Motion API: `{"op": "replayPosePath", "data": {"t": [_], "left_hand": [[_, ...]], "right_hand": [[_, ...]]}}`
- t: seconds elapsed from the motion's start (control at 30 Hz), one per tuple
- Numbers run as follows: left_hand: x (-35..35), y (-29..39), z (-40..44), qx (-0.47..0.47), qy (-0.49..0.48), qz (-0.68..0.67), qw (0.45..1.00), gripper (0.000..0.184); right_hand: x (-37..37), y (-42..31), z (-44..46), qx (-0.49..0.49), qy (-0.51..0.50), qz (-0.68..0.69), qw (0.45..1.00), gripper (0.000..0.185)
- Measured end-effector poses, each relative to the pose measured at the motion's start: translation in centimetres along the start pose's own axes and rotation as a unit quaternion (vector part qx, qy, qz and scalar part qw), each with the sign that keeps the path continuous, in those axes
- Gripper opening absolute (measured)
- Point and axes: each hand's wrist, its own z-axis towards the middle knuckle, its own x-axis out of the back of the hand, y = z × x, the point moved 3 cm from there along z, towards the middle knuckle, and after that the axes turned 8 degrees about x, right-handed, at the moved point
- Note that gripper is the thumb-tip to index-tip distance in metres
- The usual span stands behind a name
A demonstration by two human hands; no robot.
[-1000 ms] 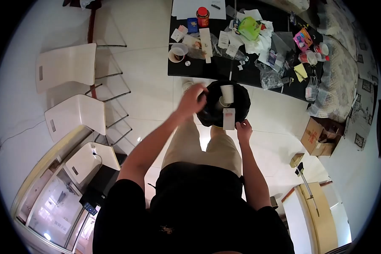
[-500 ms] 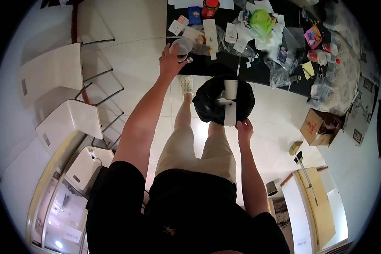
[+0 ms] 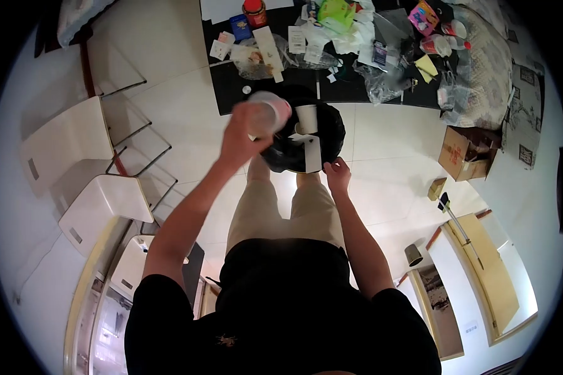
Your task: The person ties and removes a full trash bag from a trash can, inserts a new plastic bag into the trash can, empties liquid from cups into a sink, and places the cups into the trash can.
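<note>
My left hand (image 3: 239,134) is wrapped round a clear plastic cup (image 3: 266,114), slightly blurred, over the left rim of a bin lined with a black bag (image 3: 333,134). Inside the bin a white paper cup (image 3: 306,119) stands out against the black, with a white strip of card (image 3: 313,155) near the rim closest to me. My right hand (image 3: 337,175) pinches the near right edge of the bin. What lies deeper in the bag is hidden.
The black table (image 3: 227,87) ahead bears a red-lidded jar (image 3: 254,12), a blue packet (image 3: 240,28), plastic wrappers and a green bag (image 3: 336,15). White chairs (image 3: 109,203) stand at the left. A cardboard box (image 3: 460,153) sits on the floor at the right.
My left hand has lifted the clear plastic cup off the table's front left corner and brought it to the bin's left side. The view has shifted; my right hand still grips the bin's edge.
</note>
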Motion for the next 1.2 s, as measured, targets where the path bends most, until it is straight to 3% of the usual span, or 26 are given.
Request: {"op": "replayPosePath", "data": {"t": [0.07, 0.17, 0.27, 0.37, 0.53, 0.67, 0.73, 0.8, 0.83, 0.87, 0.93, 1.03, 1.13, 1.2], "left_hand": [[-2.5, 2.6, -1.4, -0.043, -0.053, -0.014, 0.998, 0.068], [-7.3, 5.4, -1.8, -0.013, -0.114, -0.074, 0.991, 0.062], [-11.8, 5.6, -1.8, -0.062, -0.173, -0.008, 0.983, 0.062], [-14.7, 5.3, -2.8, -0.101, -0.144, 0.089, 0.98, 0.059], [-16.0, 5.1, -3.2, -0.109, -0.147, 0.235, 0.955, 0.065], [-11.7, 6.1, -1.9, -0.115, -0.076, 0.144, 0.98, 0.067], [-8.4, 4.6, -0.1, -0.105, 0.011, 0.153, 0.983, 0.052], [-5.4, 0.3, 3.1, -0.062, 0.076, 0.122, 0.988, 0.035], [-3.8, -2.6, 5.4, 0.011, 0.068, 0.149, 0.986, 0.031], [-2.4, -5.4, 7.3, 0.013, 0.13, 0.143, 0.981, 0.026], [-1.2, -14.4, 11.3, 0.125, 0.158, 0.194, 0.96, 0.029], [-0.3, -25.2, 18.5, 0.257, 0.091, 0.146, 0.951, 0.045], [-0.6, -29.7, 24.5, 0.174, 0.095, 0.235, 0.952, 0.051], [-1.1, -30.7, 27.0, 0.147, 0.0, 0.281, 0.948, 0.056]], "right_hand": [[0.4, -0.4, 0.0, 0.012, 0.005, 0.011, 1.0, 0.024], [1.5, -1.5, -0.7, 0.019, -0.004, -0.002, 1.0, 0.024], [2.6, -1.8, -0.9, 0.021, -0.006, -0.021, 1.0, 0.024], [3.5, -2.4, -1.5, 0.037, 0.017, 0.034, 0.999, 0.025], [4.4, -2.1, -1.3, 0.051, 0.01, -0.008, 0.999, 0.023], [4.5, -1.1, -0.5, 0.043, 0.008, 0.007, 0.999, 0.024], [4.6, -0.7, -0.3, 0.037, 0.002, 0.02, 0.999, 0.023], [4.2, 0.0, 0.0, 0.021, 0.008, 0.035, 0.999, 0.021], [3.9, 0.5, 0.2, 0.012, 0.012, 0.047, 0.999, 0.02], [3.8, 1.1, 0.1, 0.001, 0.017, 0.058, 0.998, 0.02], [3.5, 1.8, 0.2, -0.01, 0.011, 0.051, 0.999, 0.02], [2.8, 3.3, 0.1, -0.041, 0.016, 0.08, 0.996, 0.018], [2.2, 2.7, -0.4, -0.079, 0.025, 0.089, 0.993, 0.016], [1.7, 3.1, -0.4, -0.084, 0.01, 0.057, 0.995, 0.015]]}}
